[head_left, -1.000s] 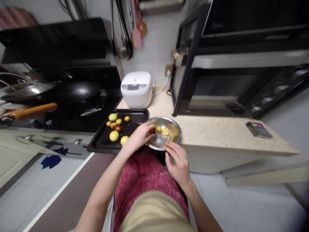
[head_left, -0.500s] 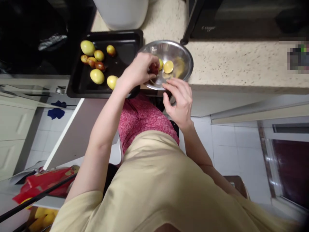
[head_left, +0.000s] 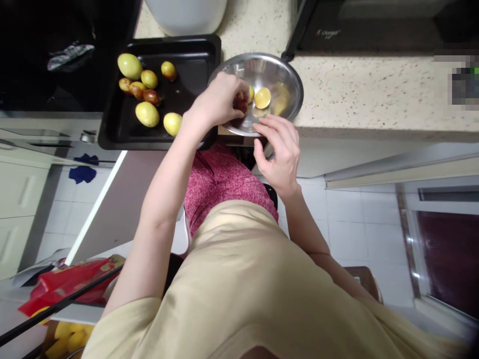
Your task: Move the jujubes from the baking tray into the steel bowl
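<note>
Metal bowl (head_left: pixel 286 75) and black tray (head_left: pixel 194 62) beside it both hold yellow fruit (head_left: pixel 262 98).

A dark red fruit (head_left: pixel 240 104) is in the left hand (head_left: pixel 221 99), partly hidden. The shiny round bowl (head_left: pixel 258 61) spreads under that grip and off to its right. Inside, a green-yellow fruit (head_left: pixel 251 93) is just right of the grip, and a bright yellow fruit (head_left: pixel 262 98) is further right.

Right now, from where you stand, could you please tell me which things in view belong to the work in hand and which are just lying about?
In use:
steel bowl, with a yellow fruit inside
left hand, holding a dark-red fruit
right hand, at the bowl's near rim
black baking tray, bearing more fruit

Apparently just lying about:
white appliance
black oven
red package
</note>
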Demonstrator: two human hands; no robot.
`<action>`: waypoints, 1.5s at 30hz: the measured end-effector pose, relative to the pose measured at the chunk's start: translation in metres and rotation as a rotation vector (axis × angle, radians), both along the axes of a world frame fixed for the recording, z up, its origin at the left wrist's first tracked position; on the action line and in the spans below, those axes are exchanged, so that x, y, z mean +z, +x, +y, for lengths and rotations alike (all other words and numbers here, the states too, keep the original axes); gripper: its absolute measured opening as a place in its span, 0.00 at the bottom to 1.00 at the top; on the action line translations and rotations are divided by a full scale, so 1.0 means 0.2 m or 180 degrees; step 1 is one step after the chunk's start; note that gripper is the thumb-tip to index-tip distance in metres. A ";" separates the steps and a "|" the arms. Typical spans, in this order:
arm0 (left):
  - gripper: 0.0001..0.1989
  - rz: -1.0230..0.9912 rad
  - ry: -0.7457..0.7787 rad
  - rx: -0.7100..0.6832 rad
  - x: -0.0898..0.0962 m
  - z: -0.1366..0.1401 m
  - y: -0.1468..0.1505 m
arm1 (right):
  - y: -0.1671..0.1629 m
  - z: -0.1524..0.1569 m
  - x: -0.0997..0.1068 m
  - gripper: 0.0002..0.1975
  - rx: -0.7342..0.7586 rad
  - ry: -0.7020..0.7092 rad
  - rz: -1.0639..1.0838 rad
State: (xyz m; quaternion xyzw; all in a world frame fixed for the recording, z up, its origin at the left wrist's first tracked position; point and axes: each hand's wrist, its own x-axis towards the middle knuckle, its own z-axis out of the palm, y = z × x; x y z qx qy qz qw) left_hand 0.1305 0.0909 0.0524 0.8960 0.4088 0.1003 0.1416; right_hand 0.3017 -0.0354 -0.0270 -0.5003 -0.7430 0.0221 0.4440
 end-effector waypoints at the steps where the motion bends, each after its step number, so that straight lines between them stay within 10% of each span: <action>1: 0.12 0.0016 -0.0033 0.0027 -0.01 0.00 0.00 | 0.00 0.00 0.00 0.15 -0.0015 0.0036 0.0027; 12: 0.05 0.0172 0.0455 0.0664 0.03 -0.12 0.00 | 0.02 0.02 0.01 0.15 -0.0162 0.0403 0.0229; 25: 0.13 -0.1159 0.0558 0.0683 0.01 -0.43 0.04 | 0.02 0.07 -0.03 0.17 -0.0217 0.0764 0.0299; 45: 0.11 -0.1314 0.0706 0.0481 -0.19 -0.32 0.04 | 0.03 0.19 -0.09 0.18 -0.0465 0.1133 -0.0283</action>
